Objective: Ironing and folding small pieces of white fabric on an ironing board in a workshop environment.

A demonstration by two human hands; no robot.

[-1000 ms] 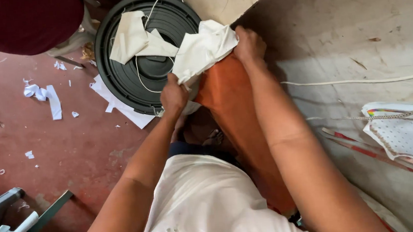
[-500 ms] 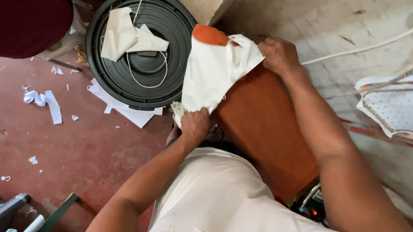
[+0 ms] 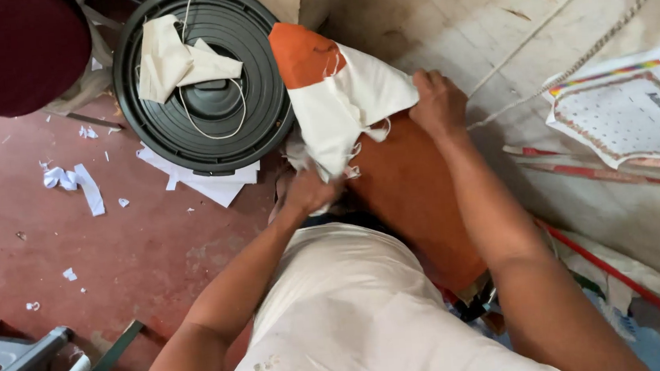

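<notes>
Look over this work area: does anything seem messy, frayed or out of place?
Yes. White paper scraps are scattered across the red floor. The cream cloth that both hands grip over the orange cushion has frayed, thready edges. More cloth pieces lie heaped on the black round lid.

Cream-white cotton cloth cover [image 3: 347, 102] w/ frayed pale edges sits over a burnt-orange smooth oblong cushion [image 3: 409, 195]; orange tip shows above the cloth, w/ a few white threads across it. Round black ribbed plastic lid [image 3: 247, 82] is dark grey-black, concentric ridge pattern; off-white folded fabric scrap [image 3: 175, 60] and thin white cord on it. Floor [image 3: 115, 249] is dull red-brown, speckled w/ white paper bits. Dark maroon rounded fabric mass [image 3: 9, 50] top left. Wall pale beige, blotchy. White printed paper sheet [image 3: 630, 115] has multicolour border, dotted grid. Person's shirt cream.
</notes>
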